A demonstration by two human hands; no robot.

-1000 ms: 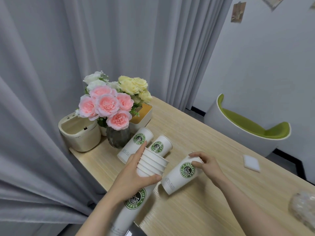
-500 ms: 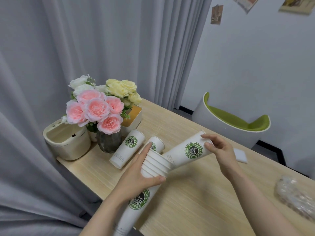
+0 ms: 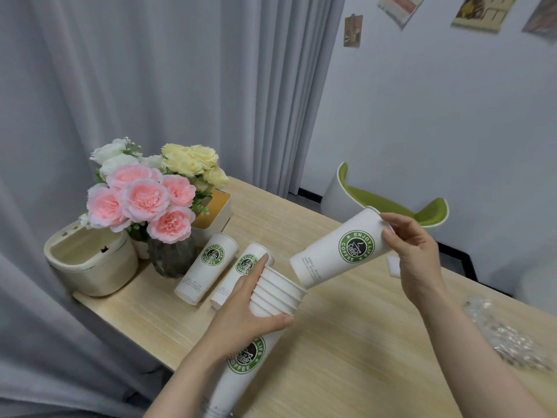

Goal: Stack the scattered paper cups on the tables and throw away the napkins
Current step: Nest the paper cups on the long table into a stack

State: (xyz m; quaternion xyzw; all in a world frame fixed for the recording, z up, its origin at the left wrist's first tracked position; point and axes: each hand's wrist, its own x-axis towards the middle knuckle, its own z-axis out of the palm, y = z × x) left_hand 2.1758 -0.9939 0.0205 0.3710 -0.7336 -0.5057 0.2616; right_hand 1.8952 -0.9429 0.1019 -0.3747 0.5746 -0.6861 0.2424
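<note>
My left hand [image 3: 244, 315] grips a stack of several nested white paper cups [image 3: 278, 292] with a green coffee logo, tilted with the open rims up and right. My right hand [image 3: 413, 254] holds a single paper cup [image 3: 337, 251] by its rim end, raised off the table, its base pointing down at the mouth of the stack. Two more cups [image 3: 208, 267] [image 3: 238, 274] lie on their sides on the wooden table [image 3: 346, 342], just behind my left hand. A white folded napkin [image 3: 393, 265] lies on the table, partly hidden behind my right hand.
A glass vase of pink, white and yellow flowers [image 3: 150, 194] stands at the table's far left corner, beside a cream basket [image 3: 90, 263] and a yellow-topped box [image 3: 215, 212]. A crumpled clear plastic wrapper [image 3: 506, 333] lies at the right. A green-and-white chair [image 3: 388, 206] stands beyond the table.
My right hand lifted the single cup off the table and swung it up, base toward the stack. My left hand kept its hold on the stack. The camera view shifted.
</note>
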